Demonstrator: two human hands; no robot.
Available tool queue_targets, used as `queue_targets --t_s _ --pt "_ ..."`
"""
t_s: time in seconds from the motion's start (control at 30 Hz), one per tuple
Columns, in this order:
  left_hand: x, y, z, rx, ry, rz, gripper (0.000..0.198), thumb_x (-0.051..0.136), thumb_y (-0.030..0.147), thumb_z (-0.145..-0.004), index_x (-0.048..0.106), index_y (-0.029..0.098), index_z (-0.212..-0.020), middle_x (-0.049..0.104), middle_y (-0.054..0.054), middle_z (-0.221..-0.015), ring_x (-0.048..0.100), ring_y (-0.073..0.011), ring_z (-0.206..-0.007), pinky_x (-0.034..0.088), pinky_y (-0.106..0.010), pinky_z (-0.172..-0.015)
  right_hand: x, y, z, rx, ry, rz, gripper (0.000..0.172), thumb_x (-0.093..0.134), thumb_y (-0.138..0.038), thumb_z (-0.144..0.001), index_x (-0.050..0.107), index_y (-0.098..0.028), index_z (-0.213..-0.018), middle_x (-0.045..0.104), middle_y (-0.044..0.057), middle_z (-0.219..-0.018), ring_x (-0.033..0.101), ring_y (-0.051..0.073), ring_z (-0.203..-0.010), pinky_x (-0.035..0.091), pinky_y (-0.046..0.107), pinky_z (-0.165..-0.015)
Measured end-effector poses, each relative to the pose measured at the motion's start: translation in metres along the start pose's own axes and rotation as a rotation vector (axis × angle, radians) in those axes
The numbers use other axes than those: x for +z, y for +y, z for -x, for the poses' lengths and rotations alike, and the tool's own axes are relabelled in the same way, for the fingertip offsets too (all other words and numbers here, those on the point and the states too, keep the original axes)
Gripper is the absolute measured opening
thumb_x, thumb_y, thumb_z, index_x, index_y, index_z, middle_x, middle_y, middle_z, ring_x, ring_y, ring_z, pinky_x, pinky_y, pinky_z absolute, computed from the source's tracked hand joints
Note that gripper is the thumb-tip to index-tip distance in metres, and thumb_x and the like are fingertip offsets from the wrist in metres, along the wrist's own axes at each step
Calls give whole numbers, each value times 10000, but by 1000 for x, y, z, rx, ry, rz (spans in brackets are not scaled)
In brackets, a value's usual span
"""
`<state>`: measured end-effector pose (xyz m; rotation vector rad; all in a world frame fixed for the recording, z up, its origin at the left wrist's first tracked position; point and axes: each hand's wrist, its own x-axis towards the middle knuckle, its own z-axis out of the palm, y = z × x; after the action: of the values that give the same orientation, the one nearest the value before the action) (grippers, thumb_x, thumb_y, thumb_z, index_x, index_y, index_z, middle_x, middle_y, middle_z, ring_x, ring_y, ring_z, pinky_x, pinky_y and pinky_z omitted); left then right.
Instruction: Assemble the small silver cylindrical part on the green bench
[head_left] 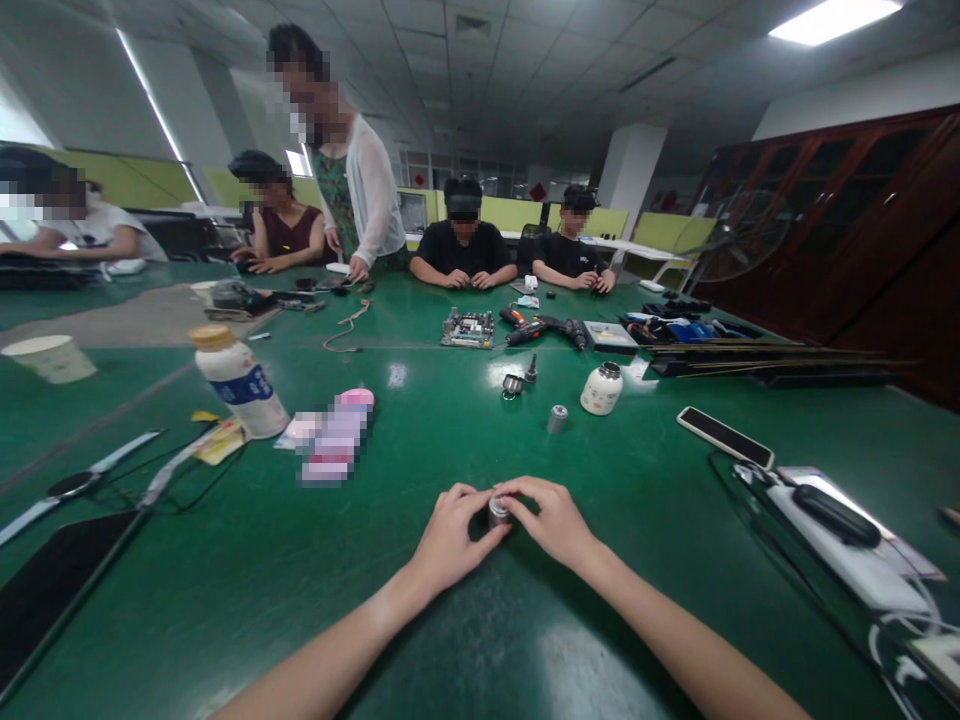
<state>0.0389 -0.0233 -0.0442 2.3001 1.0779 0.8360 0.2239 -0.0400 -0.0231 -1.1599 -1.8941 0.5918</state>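
Note:
A small silver metal cylinder (499,512) stands near the front middle of the green table. My left hand (450,535) is closed around it, with thumb and fingers on its side. My right hand (555,520) pinches at its top rim, partly hiding it. Beyond my hands is a second metal cylinder (557,420), upright on the table. Beside that one sits a squat white flask (602,390) with a printed pattern and an uncovered dark neck. A small metal piece with a ring (512,386) and a dark upright fitting (532,369) lie farther back.
To the left are a milk bottle (238,385), a pink-purple packet (341,435), a watch (71,486) and a tablet (60,590). On the right lie a phone (725,437) and a power strip (847,550) with cables. A circuit board (468,329) and power drills (544,326) lie behind; several people are around the table.

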Motion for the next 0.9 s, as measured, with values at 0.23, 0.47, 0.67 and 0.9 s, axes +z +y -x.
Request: queue_targets --t_s 0.23,0.47,0.67,0.9 --pt "0 0 0 -9 -22 8 315 640 376 -851 654 291 -1154 693 -33 -974 561 -230 -929 429 -376 -815 -11 -10 -5 91 -47 -55 148 616 -301 -886 717 -220 -815 751 33 -905 699 195 -899 527 316 -839" --pt "0 1 0 -17 -13 10 283 658 358 -838 668 277 -1110 690 -33 -967 566 -229 -935 432 -374 -819 -16 -12 -7 100 -20 -60 187 676 -291 -824 694 -225 -998 736 31 -970 688 191 -918 526 322 -848" --pt "0 0 0 -4 -14 -4 296 641 386 -851 662 281 -1127 685 -34 -955 565 -227 -932 431 -368 -809 -12 -11 -6 76 -19 -7 85 668 -254 -836 725 -244 -898 749 17 -922 683 197 -888 505 340 -835" --pt "0 1 0 -1 6 -16 310 661 378 -837 663 275 -1129 681 -26 -925 569 -219 -913 431 -357 -796 -13 -13 -5 72 -39 -31 138 652 -208 -845 732 -248 -951 752 15 -952 678 189 -899 496 333 -839"
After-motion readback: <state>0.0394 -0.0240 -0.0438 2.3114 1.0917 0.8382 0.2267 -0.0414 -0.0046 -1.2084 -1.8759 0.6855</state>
